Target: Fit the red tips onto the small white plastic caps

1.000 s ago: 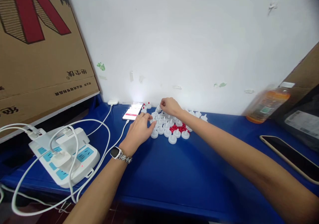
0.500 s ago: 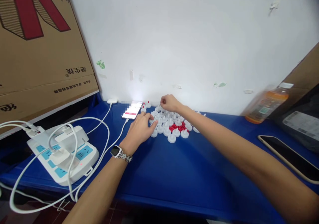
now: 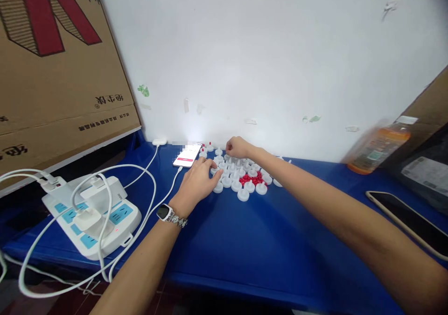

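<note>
Several translucent white nozzle caps [image 3: 243, 194] are clustered on the blue table by the wall, with a heap of small red tips [image 3: 252, 180] among them. My left hand [image 3: 200, 178] rests at the left edge of the cluster, its thumb and fingers apart around the nearest caps. Over the back of the cluster, my right hand [image 3: 238, 147] is closed in a pinch; its fingertips point down and anything in them is hidden. Left of it stands a cap without a red tip [image 3: 219, 151]. A few caps with red tips [image 3: 210, 146] stand behind the left hand.
A lit phone [image 3: 188, 155] on a charging cable lies left of the caps. A power strip [image 3: 94, 217] with looping white cables takes up the left side. At right are a tilted drink bottle [image 3: 380, 147], a dark phone [image 3: 409, 219] and a black package [image 3: 427, 175]. A cardboard box [image 3: 70, 72] stands at left.
The view has shifted slightly, so everything sits a little further right. My right hand has moved slightly left and down over the caps. My left hand keeps its place.
</note>
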`<state>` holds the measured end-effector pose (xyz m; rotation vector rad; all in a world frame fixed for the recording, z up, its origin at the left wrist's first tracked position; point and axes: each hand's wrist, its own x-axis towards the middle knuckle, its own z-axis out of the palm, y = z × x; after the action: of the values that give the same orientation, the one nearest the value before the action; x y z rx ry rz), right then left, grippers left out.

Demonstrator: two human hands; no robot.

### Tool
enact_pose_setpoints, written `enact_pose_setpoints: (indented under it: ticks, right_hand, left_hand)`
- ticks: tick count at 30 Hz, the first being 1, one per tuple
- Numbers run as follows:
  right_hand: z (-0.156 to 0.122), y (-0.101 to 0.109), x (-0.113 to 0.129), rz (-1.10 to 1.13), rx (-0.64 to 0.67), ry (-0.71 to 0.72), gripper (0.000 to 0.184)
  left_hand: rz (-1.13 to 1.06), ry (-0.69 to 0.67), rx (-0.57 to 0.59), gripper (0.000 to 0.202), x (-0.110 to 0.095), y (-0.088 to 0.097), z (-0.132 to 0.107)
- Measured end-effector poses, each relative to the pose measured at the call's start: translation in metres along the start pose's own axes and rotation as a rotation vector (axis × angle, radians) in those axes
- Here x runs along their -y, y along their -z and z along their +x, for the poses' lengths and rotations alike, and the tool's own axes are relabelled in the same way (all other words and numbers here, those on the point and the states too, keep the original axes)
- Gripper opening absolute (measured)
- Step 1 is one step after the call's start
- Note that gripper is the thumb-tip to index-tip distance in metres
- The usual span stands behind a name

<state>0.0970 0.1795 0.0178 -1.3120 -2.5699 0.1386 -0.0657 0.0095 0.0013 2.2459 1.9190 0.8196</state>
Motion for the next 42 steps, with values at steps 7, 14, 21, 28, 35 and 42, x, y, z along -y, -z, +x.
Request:
enact_pose_setpoints:
  ticks: [7,14,21,28,35,42]
  right_hand:
    - [0.013,0.001,0.018,-0.007,-0.119,-0.069,0.028]
    - [0.047,-0.018,0.047,0.020,-0.100,-0.083,0.029]
    - [0.042,-0.018,0.045,0.126,-0.175,-0.081,0.019]
    - [-0.034,0.007,0.060,0.525,-0.361,0.001,0.023]
    - [-0.126,0.009,0.075,0.497,-0.372,0.048,0.026]
    - [-0.164,0.017,0.059,0.659,-0.395,-0.083,0.041]
  left_hand:
    - [-0.058,-0.011,0.007,0.019,0.011,-0.008,0.004]
    - [-0.200,-0.019,0.083,0.015,0.017,-0.018,0.007]
    - [-0.164,0.025,0.025,0.015,0.015,-0.012,0.005]
    - [-0.181,0.009,-0.244,0.045,0.009,-0.007,0.002]
    - [-0.290,-0.266,-0.078,0.024,-0.011,-0.004,0.001]
    - [-0.175,-0.519,-0.116,0.025,-0.043,0.002,-0.008]
